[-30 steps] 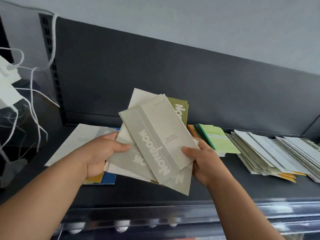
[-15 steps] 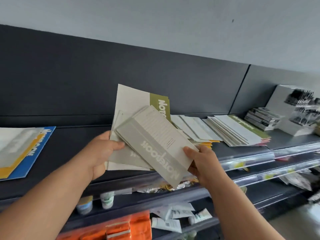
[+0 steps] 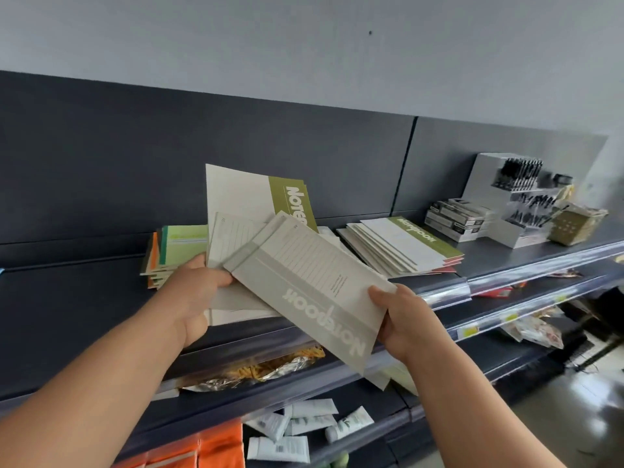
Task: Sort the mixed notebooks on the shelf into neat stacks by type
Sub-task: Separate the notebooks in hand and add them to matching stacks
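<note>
Notebooks lay in three places: two piles on the dark shelf [image 3: 84, 292] and a loose bundle [image 3: 233, 238] held in front of it, above its front edge. Largest on the shelf was the white pile [image 3: 401, 248] with an olive band on its top cover. It sat to the right of the bundle, its edges fanned rather than square. The green pile [image 3: 179, 248], with orange and teal covers showing at its side, sat just behind the left hand [image 3: 196, 295].

In the bundle, the olive-banded notebook [image 3: 250, 197] stood at the back, taller than the rest. A pale lined one was in front of it, and the grey notebook [image 3: 310, 285] lay on top, slewed out to the right.

The left hand gripped the bundle at its left edge with the thumb pressed on top. Its fingers were hidden underneath, so their spread could not be told. The right hand [image 3: 405, 319] pinched the grey notebook's right edge, thumb on the cover and fingers curled under.

The step in hand looked like peeling the grey notebook off the bundle. No grey pile showed on the shelf. The next move therefore probably called for drawing it clear to the right without dragging the one beneath. It could then be laid flat on bare shelf to begin its own pile.
</note>
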